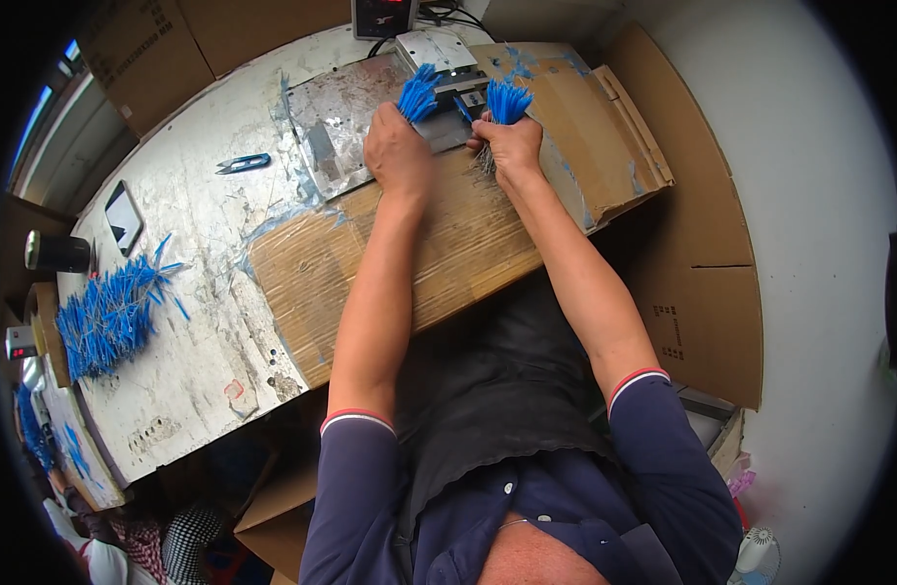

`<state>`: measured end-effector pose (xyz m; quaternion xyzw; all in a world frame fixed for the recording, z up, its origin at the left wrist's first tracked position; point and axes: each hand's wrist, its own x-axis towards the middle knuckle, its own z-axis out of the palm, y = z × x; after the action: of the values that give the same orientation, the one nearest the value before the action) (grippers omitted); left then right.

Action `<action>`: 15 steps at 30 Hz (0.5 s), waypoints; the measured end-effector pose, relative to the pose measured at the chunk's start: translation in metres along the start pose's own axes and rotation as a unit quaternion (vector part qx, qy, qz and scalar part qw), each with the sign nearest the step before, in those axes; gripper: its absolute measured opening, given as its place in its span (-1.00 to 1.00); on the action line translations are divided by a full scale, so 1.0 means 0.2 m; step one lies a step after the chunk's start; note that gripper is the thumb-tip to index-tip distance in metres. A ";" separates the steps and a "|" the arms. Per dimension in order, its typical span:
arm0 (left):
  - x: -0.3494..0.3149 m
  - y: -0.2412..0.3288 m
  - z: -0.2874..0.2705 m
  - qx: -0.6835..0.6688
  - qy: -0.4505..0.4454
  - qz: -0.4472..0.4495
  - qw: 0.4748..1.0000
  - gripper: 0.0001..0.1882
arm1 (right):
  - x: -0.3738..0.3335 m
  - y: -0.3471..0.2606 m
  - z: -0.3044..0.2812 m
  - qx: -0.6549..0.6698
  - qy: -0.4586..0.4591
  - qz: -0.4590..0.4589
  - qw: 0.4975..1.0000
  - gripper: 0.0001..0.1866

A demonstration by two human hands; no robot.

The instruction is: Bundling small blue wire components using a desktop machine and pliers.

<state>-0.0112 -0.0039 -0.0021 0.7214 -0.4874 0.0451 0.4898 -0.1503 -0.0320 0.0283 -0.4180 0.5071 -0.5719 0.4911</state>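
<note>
Where bundles meet machine (447,70): snips (244,163), phone (124,218) aside.

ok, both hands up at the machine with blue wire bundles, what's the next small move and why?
Probably feed the ends from the right hand's bundle into the small metal machine. Both hands are shut on bundles of blue wires: left hand on the left bundle, right hand nearest the machine's front. The ends sit just at it, not clearly inside.
</note>
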 end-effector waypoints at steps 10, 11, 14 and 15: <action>0.00 -0.01 0.01 -0.010 0.038 0.034 0.999 -0.82 | 0.02 0.01 0.07 -0.046 0.046 0.031 0.997 -0.81; 0.01 -0.01 0.01 -0.025 0.044 0.048 0.998 -0.82 | 0.02 0.01 0.06 -0.026 0.040 0.034 0.998 -0.82; 0.00 -0.01 0.01 -0.043 0.030 0.058 0.997 -0.80 | 0.02 0.01 0.03 0.021 0.015 0.051 0.998 -0.84; 0.00 0.00 0.00 -0.046 0.009 0.053 0.997 -0.80 | 0.02 0.01 0.01 0.049 -0.003 0.065 0.997 -0.86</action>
<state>-0.0112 -0.0042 -0.0027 0.6708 -0.5221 0.0556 0.5238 -0.1494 -0.0372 0.0270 -0.3615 0.5033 -0.5613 0.5486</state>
